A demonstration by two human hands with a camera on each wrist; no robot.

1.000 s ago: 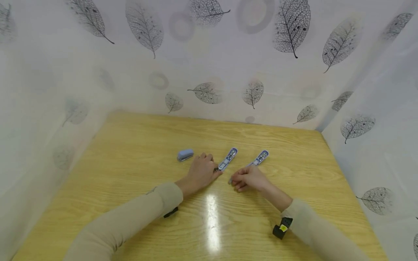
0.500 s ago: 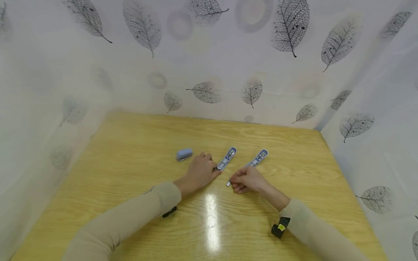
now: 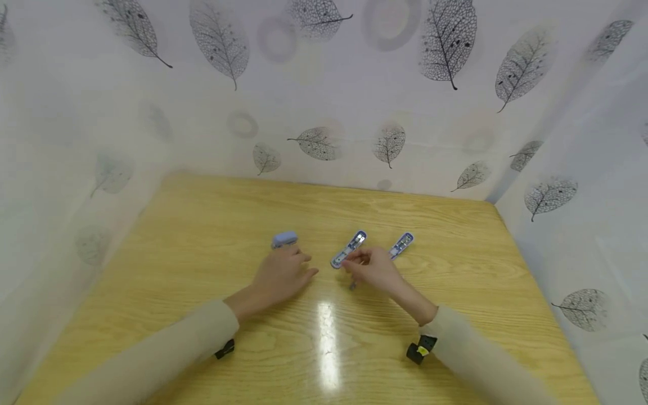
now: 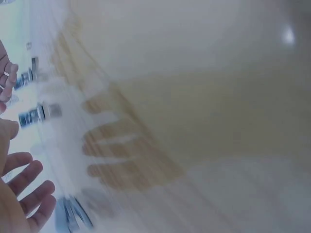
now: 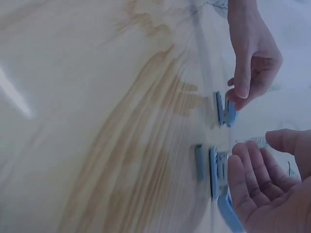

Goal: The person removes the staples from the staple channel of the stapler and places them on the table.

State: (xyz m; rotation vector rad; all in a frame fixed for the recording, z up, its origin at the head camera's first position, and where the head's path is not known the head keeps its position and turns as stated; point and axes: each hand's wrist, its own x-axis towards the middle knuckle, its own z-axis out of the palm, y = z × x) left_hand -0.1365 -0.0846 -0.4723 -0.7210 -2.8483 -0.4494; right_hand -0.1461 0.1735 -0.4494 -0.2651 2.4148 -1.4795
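Observation:
Above the table, my left hand (image 3: 284,274) reaches toward a closed blue mini stapler (image 3: 285,238), its fingers loosely spread and holding nothing. The same stapler (image 4: 73,213) shows below the left hand (image 4: 24,189) in the left wrist view. Two more blue staplers lie opened out, one in the middle (image 3: 358,239) and one to its right (image 3: 403,243). My right hand (image 3: 377,271) is over the near end of the middle stapler and partly hides the right one. In the right wrist view, the right hand (image 5: 272,189) has its thumb apart from its fingers. A small grey piece (image 3: 352,286) lies below it.
The wood-grain table (image 3: 217,208) is walled by a pale curtain (image 3: 329,84) printed with leaves. A bright light reflection (image 3: 328,343) runs down the table between the forearms. Black wrist cameras hang under both sleeves.
My left hand has left the middle stapler and moved left toward the closed one. The right hand has let go of the small grey piece and shifted up and left to the middle stapler.

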